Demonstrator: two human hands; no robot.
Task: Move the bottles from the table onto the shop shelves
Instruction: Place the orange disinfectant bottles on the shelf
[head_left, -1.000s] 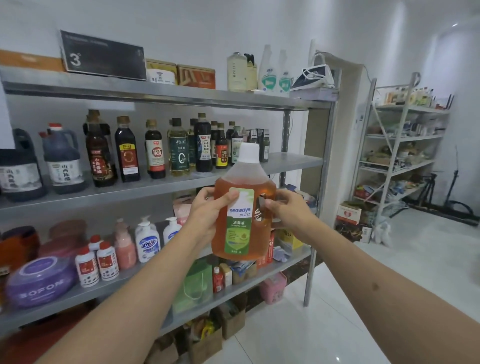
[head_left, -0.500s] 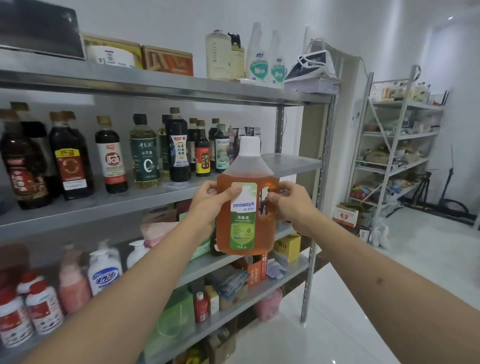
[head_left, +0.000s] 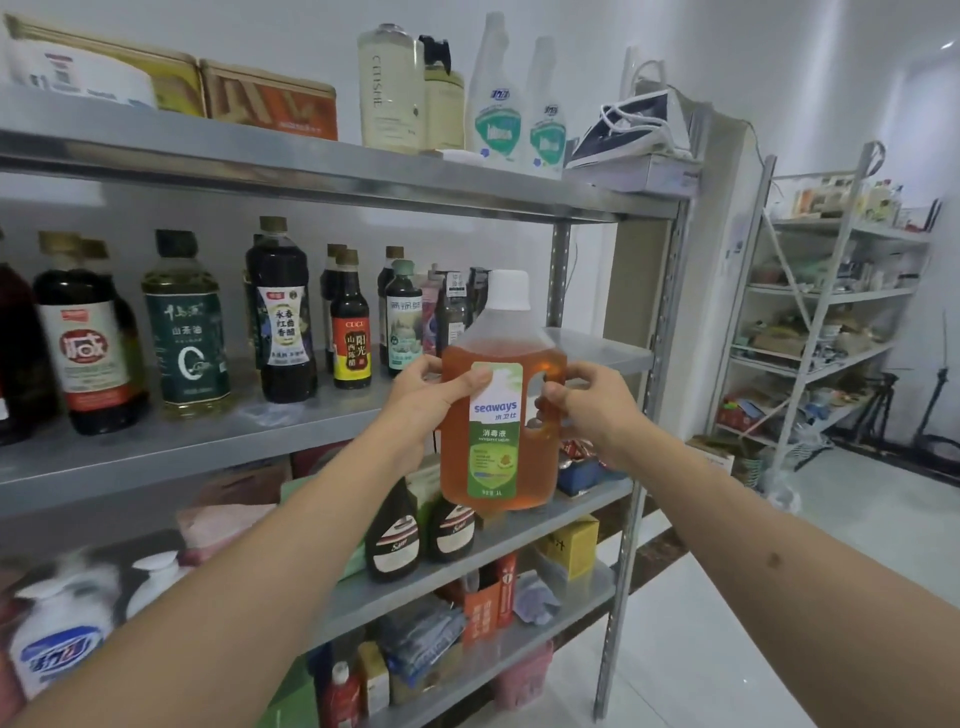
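Our left hand (head_left: 431, 397) wraps its fingers around the left side of the orange bottle (head_left: 501, 415), with the thumb pressed on its green label, and our right hand (head_left: 592, 408) grips the handle on the right side. We hold the bottle upright in the air, just in front of the right end of the middle shelf (head_left: 597, 345), where the metal is bare. Dark sauce bottles (head_left: 350, 325) fill that shelf to the left, two brown bottles (head_left: 415, 535) stand on the shelf below, and a far rack (head_left: 831, 312) stands on the right.
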